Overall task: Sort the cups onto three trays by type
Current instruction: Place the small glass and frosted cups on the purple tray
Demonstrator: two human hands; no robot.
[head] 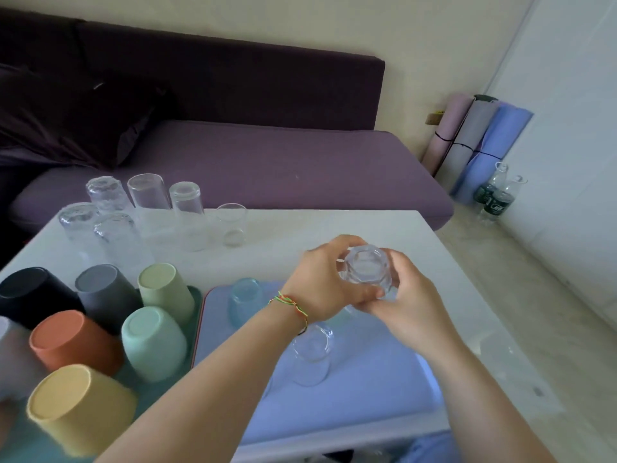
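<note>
A faceted clear glass cup (366, 267), bottom up, is held above the blue tray (384, 389). My left hand (322, 282) grips its left side and my right hand (405, 302) grips its right side. On the blue tray stand an upturned pale blue glass (245, 300) and an upturned clear glass (312, 354). The green tray (197, 315) at the left carries several upturned coloured plastic cups, among them a yellow one (78, 407) and an orange one (71, 340). Several upturned clear glasses (150, 198) stand at the table's far left.
The white table (334, 225) ends at its right edge near tiled floor. A purple sofa (267, 162) lies behind it. Rolled mats (477, 142) and two bottles (497, 195) stand by the wall at the right.
</note>
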